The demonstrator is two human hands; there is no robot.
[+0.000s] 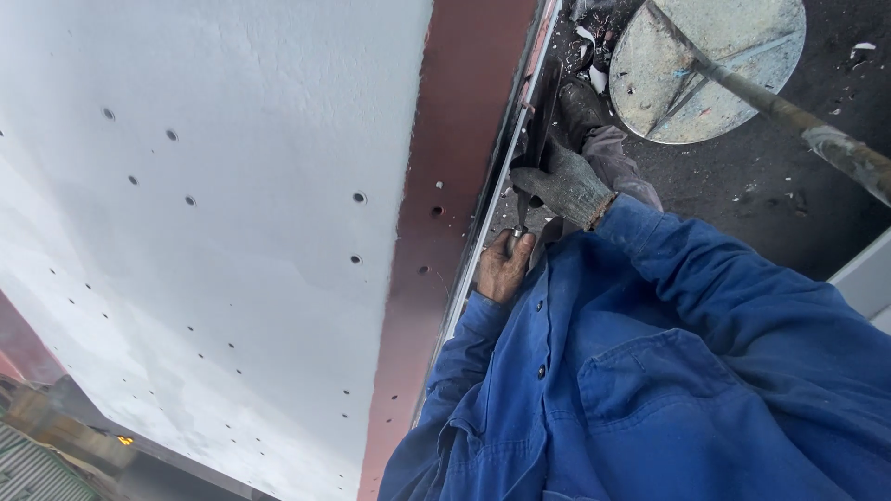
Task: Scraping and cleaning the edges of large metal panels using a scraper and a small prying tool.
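panel: large white sheet (213, 232) with small holes, red-brown edge strip (445, 186) on its right
jacket: blue sleeves (668, 371)
disc: round grey plate (710, 65) on dark floor
right hand (561, 181): grey glove, fingers clamped on dark flat tool (541, 121) by the strip
left hand (504, 267): bare, fingers closed round small metal cylinder (514, 239), just below glove

Both hands (529, 218) work in a tight gap between panel (232, 232) edge and jacket (668, 371); floor beside lies open.
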